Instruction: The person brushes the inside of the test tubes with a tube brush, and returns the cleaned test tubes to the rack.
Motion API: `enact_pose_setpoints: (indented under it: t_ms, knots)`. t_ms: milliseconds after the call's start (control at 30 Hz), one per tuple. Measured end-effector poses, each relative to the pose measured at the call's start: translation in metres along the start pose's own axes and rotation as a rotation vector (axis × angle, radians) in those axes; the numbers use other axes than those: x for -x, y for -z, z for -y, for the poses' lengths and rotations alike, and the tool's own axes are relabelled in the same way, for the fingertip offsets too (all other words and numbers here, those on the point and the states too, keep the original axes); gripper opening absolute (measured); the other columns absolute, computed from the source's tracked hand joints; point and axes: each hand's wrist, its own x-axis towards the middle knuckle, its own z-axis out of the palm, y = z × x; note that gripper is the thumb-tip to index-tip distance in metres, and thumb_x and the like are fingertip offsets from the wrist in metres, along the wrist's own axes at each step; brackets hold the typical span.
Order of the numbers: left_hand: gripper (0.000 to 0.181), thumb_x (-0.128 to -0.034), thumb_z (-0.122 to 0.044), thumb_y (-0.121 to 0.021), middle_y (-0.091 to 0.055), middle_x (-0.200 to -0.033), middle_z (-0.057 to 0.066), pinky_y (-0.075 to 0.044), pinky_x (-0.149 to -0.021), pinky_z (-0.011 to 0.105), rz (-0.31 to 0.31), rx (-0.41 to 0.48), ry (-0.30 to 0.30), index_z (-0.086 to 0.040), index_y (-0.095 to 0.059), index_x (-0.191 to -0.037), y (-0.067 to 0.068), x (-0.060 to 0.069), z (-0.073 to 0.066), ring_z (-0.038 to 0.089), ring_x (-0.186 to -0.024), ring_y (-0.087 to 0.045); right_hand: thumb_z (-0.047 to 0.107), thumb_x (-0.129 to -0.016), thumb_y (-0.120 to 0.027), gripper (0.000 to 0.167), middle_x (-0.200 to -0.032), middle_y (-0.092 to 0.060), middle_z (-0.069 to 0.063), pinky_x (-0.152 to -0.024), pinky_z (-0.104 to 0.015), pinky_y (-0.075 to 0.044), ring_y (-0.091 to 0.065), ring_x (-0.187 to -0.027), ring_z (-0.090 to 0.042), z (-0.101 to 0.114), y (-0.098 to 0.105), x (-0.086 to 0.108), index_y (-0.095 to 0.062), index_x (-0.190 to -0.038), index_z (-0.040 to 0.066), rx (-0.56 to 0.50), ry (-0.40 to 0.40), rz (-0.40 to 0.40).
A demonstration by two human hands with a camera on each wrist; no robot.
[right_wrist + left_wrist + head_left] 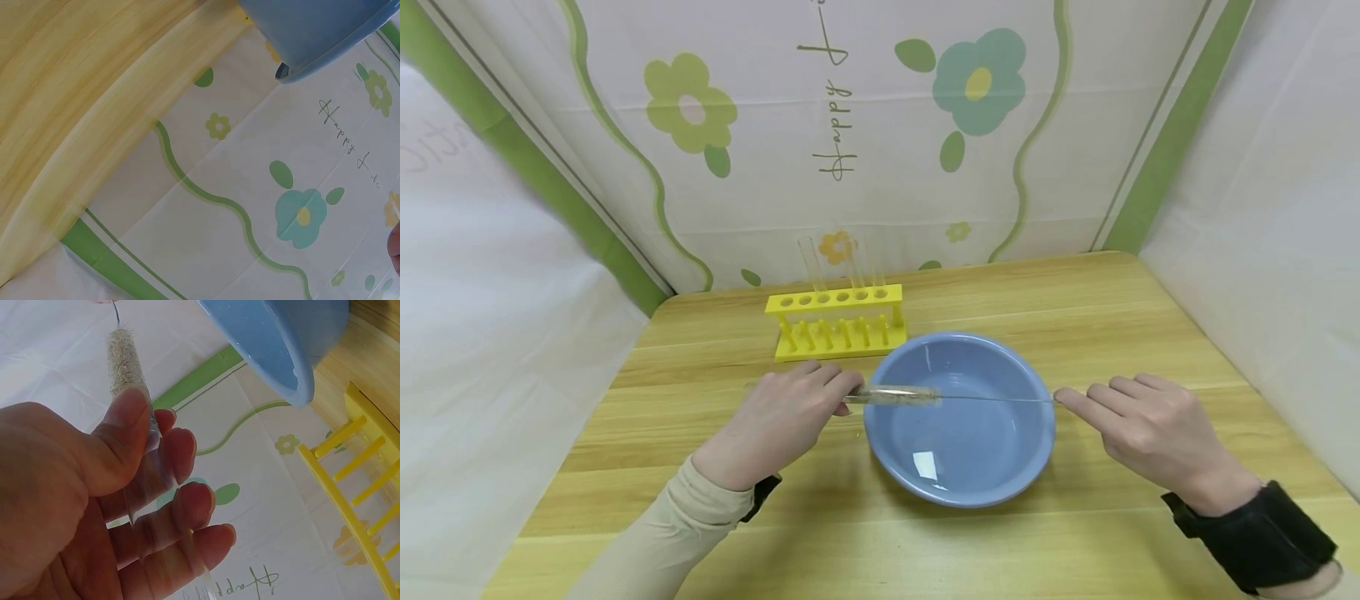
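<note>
My left hand [786, 412] grips a clear test tube, its fingers curled round the glass in the left wrist view. A bristle brush [898, 395] lies at the tube's mouth, and its bristles [127, 359] show beyond my thumb. The thin wire handle [1000, 399] runs right, above the blue basin [958, 492], to my right hand [1153, 429], which pinches its end. Water lies in the basin. In the right wrist view only a fingertip [394, 249] shows at the right edge.
Behind the basin, to the left, a yellow rack [838, 302] holds several upright clear test tubes [812, 262]. The wooden table [715, 333] is enclosed by white cloth printed with flowers [688, 104].
</note>
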Motion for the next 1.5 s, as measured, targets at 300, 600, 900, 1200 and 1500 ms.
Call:
enact_pose_setpoints:
  t_ms: [300, 600, 900, 1200, 1500]
  knots:
    - [0.024, -0.0863, -0.017, -0.078, -0.064, -0.082, -0.001, -0.046, -0.044, 0.024, -0.014, -0.026, -0.017, -0.011, -0.063, -0.103, -0.001, 0.001, -0.001, 0.015, -0.068, -0.062, -0.007, -0.089, -0.036, 0.041, -0.057, -0.049, 0.003, -0.037, -0.018, -0.025, -0.032, -0.043, -0.009, 0.004, 0.003, 0.002, -0.075, -0.089, 0.005, -0.007, -0.031, 0.059]
    - [0.02, -0.0886, -0.001, -0.071, -0.066, -0.087, 0.004, -0.052, -0.049, 0.029, -0.1, -0.056, -0.075, -0.005, -0.065, -0.107, 0.001, -0.001, -0.001, 0.021, -0.073, -0.064, 0.002, -0.095, -0.035, 0.043, -0.06, -0.057, 0.012, -0.038, -0.015, -0.034, -0.04, -0.045, 0.001, 0.006, 0.002, 0.01, -0.076, -0.09, 0.011, -0.144, -0.161, 0.123]
    - [0.022, -0.088, 0.0, -0.071, -0.066, -0.086, 0.005, -0.054, -0.052, 0.029, -0.159, -0.094, -0.111, -0.002, -0.065, -0.109, -0.001, 0.0, -0.002, 0.021, -0.072, -0.064, 0.016, -0.105, -0.035, 0.046, -0.082, -0.074, 0.008, -0.049, -0.021, -0.052, -0.071, -0.067, -0.01, 0.005, -0.001, 0.017, -0.079, -0.093, 0.011, -0.241, -0.222, 0.177]
    - [0.021, -0.0895, 0.002, -0.067, -0.066, -0.088, 0.007, -0.056, -0.056, 0.031, -0.191, -0.121, -0.125, -0.001, -0.066, -0.11, -0.001, 0.0, -0.004, 0.022, -0.073, -0.065, 0.03, -0.108, -0.041, 0.045, -0.083, -0.073, 0.01, -0.054, -0.017, -0.053, -0.072, -0.073, -0.007, 0.006, -0.003, 0.019, -0.078, -0.093, 0.009, -0.314, -0.249, 0.191]
    - [0.022, -0.0887, 0.004, -0.067, -0.067, -0.089, 0.008, -0.057, -0.061, 0.032, -0.202, -0.152, -0.137, -0.001, -0.068, -0.11, -0.002, -0.001, -0.005, 0.023, -0.077, -0.066, 0.033, -0.107, -0.043, 0.045, -0.085, -0.074, 0.009, -0.058, -0.017, -0.054, -0.072, -0.075, -0.008, 0.008, -0.005, 0.02, -0.079, -0.091, 0.009, -0.375, -0.265, 0.213]
